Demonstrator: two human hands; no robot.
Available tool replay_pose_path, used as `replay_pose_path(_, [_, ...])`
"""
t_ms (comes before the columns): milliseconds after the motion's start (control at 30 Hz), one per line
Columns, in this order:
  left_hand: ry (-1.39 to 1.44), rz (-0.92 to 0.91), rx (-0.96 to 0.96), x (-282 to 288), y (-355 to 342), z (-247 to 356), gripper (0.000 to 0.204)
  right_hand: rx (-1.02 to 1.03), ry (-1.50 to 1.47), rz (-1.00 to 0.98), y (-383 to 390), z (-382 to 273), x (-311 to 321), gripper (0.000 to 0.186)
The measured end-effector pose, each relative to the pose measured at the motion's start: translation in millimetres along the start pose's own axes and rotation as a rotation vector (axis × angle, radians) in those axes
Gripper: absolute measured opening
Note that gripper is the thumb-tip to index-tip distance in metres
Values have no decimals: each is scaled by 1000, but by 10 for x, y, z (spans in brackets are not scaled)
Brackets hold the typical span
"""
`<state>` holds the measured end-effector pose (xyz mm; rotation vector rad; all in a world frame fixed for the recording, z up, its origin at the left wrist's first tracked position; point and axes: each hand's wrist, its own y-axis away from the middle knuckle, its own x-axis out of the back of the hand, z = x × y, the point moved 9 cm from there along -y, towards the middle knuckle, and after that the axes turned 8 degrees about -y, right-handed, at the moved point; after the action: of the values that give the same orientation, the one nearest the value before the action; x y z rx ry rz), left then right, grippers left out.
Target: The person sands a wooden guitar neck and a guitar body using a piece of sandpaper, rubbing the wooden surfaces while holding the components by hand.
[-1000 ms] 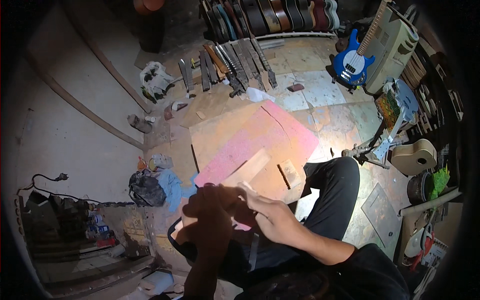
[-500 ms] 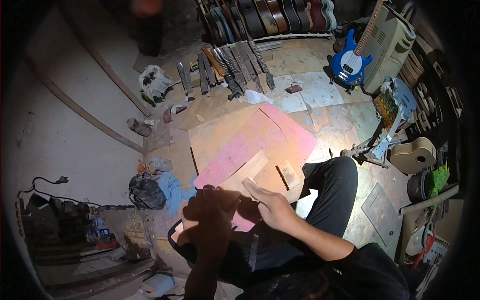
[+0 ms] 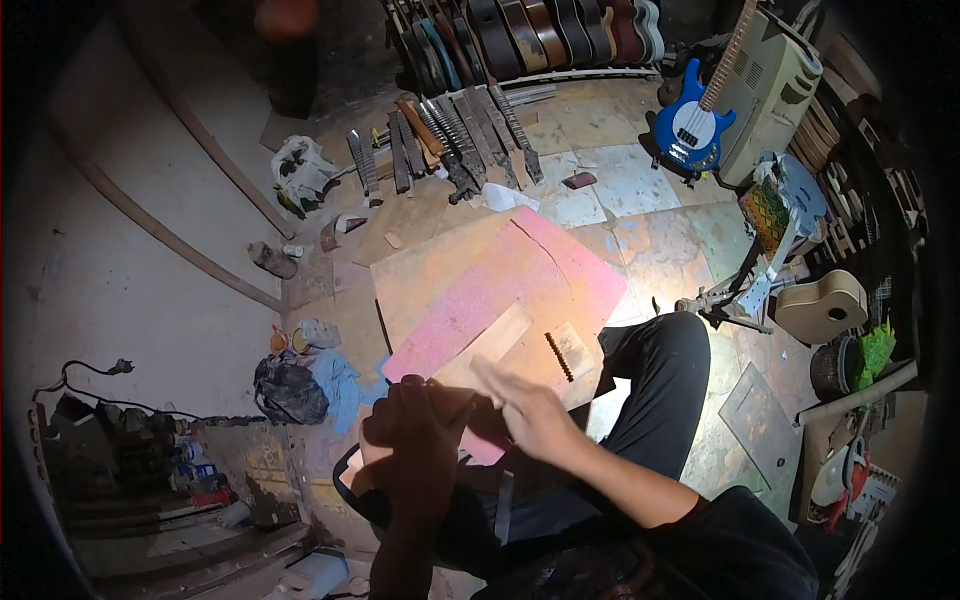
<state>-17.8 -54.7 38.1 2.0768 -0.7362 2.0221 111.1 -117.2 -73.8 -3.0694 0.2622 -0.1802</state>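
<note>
My left hand (image 3: 410, 440), in shadow, has its fingers closed around something I cannot make out, over the near part of a pink-stained board (image 3: 460, 310). My right hand (image 3: 530, 420) lies just right of it, open, fingers stretched toward the upper left and slightly blurred; whether it touches what the left holds is unclear. Beyond both hands rests a pale wooden strip (image 3: 500, 335) on the board, with a small light block (image 3: 576, 345) and a dark notched strip (image 3: 557, 356) to its right. A larger tan board (image 3: 400, 280) shows underneath.
Guitar necks (image 3: 450, 140) lie on the tiled floor beyond, before a row of guitar bodies (image 3: 520, 35). A blue bass (image 3: 690, 135) and unfinished acoustic body (image 3: 820, 305) stand right. My bent leg (image 3: 660, 390) borders the boards. Bags (image 3: 290, 390) lie left, by the wall.
My right hand has shifted a little up and left, fingers straighter and more blurred. My left hand has moved slightly left. The whole view has shifted slightly.
</note>
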Motion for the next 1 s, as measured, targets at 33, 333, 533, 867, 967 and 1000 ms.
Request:
replay_pose_path(33, [-30,2,-4,-3,22,16,64,91,231,72,-100,172,93,69])
replay_pose_path(333, [54,22,-15,-90,26,-117,65,100,389,143,-298,420,345,73])
replay_pose_path(533, [51,22,-13,-54,43,-92,64,243,274,151,-139,50,129,60])
replay_pose_path(867, [-62,-37,-12,-87,34,-43,62,-7,-167,28,-87,-21,-44,71])
replay_pose_path(967, [-1,-9,-42,3,11,0,48,87,-121,-67,20,-661,-54,67])
replay_pose_path(1000, [-71,-44,-31,-79,34,-16,40,111,-50,-95,-47,-784,-64,65])
